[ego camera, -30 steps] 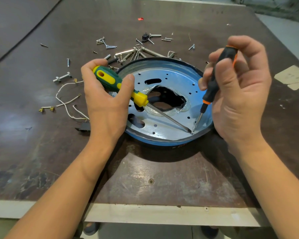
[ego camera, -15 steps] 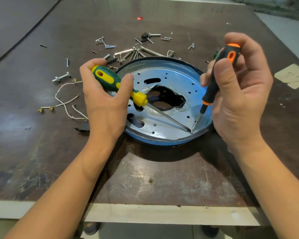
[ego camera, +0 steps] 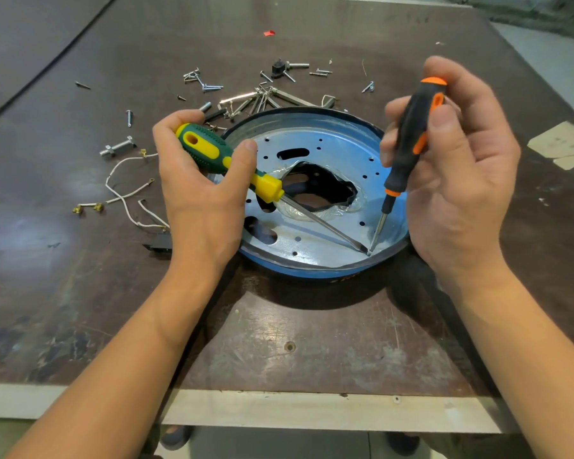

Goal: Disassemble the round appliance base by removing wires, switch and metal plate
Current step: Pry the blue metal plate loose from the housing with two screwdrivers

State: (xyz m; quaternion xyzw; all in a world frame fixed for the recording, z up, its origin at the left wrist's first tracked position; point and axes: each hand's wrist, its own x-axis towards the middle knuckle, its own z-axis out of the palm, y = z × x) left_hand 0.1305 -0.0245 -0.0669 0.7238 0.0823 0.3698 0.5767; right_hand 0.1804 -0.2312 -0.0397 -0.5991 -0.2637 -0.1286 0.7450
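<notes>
The left grip (ego camera: 199,193) clenches a green-and-yellow screwdriver (ego camera: 219,157); the right grip (ego camera: 461,193) pinches a black-and-orange screwdriver (ego camera: 411,134). Both tips meet at the near edge of the metal plate (ego camera: 338,150) inside the round blue base (ego camera: 312,271), which sits on the surface (ego camera: 312,342). White wires (ego camera: 120,190) lie to its left.

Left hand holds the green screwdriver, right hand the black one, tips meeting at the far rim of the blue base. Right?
No: the head view shows the screwdriver tips meeting at the near rim of the blue base. The rest holds.
</notes>
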